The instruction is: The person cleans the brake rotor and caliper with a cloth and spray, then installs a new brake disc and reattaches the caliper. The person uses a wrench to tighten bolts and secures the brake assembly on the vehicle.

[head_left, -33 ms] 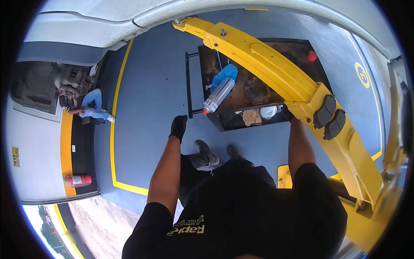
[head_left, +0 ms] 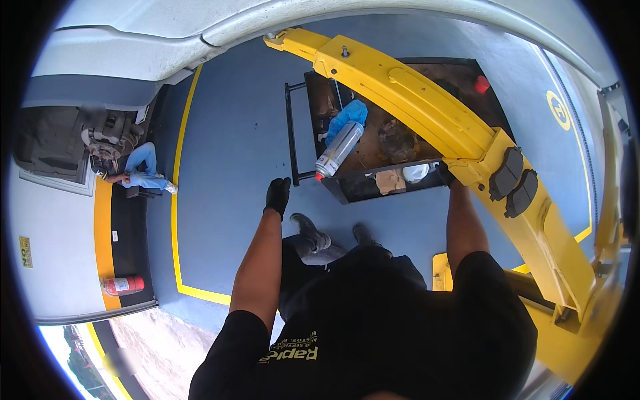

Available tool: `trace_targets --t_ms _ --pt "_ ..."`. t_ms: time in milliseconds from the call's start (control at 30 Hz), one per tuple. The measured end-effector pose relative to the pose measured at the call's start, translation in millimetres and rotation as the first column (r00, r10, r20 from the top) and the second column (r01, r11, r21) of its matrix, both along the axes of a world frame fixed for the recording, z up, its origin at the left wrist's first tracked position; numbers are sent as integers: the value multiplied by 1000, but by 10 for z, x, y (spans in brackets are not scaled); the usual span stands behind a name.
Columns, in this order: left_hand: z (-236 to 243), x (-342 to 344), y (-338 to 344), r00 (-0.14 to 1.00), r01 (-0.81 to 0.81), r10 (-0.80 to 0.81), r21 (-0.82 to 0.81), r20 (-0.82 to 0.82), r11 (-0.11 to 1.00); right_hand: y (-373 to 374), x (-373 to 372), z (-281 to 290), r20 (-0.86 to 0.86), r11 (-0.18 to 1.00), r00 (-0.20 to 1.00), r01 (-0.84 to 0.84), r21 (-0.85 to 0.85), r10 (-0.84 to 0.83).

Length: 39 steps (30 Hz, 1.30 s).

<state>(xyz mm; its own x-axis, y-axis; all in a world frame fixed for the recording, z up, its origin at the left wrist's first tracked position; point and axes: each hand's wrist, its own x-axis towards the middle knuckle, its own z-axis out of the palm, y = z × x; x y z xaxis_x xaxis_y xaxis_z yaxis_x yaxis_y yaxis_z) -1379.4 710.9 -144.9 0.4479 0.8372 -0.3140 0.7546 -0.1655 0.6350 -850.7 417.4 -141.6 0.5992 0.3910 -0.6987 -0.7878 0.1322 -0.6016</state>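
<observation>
My left hand (head_left: 277, 195), in a black glove, hangs left of the cart with nothing visible in it, its fingers loosely extended. My right hand (head_left: 447, 175), also dark-gloved, is at the joint of the yellow lift arm (head_left: 413, 100); its fingers are mostly hidden. Two black brake pads (head_left: 515, 182) rest on that arm. Below it stands a dark metal cart (head_left: 357, 187) holding a silver spray can (head_left: 339, 150) with a red cap, a crumpled blue cloth (head_left: 350, 117), cardboard (head_left: 390, 183) and a white round item (head_left: 415, 173).
A vehicle body (head_left: 120, 47) spans the top, with an exposed brake assembly (head_left: 113, 133) at left. A person (head_left: 140, 170) in jeans sits low against the left wall. A red extinguisher (head_left: 123, 285) is by the wall. Yellow lines (head_left: 177, 220) mark the blue floor.
The lift arm's joint and the brake pads on it appear slightly farther right. The view has shifted a little; my hands are nearly where they were.
</observation>
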Motion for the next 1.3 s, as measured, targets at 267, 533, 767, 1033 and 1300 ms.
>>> trace_targets --t_ms 267,533,767,1033,1300 --pt "-513 558 358 891 -168 392 -637 228 752 67 -302 -213 128 946 992 48 -321 -7" --pt "-283 434 656 931 -27 244 -614 272 789 -4 -588 -133 175 926 984 104 -363 -42" --pt "-202 546 568 949 -147 279 -585 143 798 -221 -515 -343 154 929 988 44 -368 14" --pt "-28 539 237 904 -325 418 -488 92 810 -397 -366 -393 21 965 988 -147 -215 155" --pt "26 871 -122 827 -506 525 -141 200 851 -1020 491 200 -262 674 653 -739 -16 710"
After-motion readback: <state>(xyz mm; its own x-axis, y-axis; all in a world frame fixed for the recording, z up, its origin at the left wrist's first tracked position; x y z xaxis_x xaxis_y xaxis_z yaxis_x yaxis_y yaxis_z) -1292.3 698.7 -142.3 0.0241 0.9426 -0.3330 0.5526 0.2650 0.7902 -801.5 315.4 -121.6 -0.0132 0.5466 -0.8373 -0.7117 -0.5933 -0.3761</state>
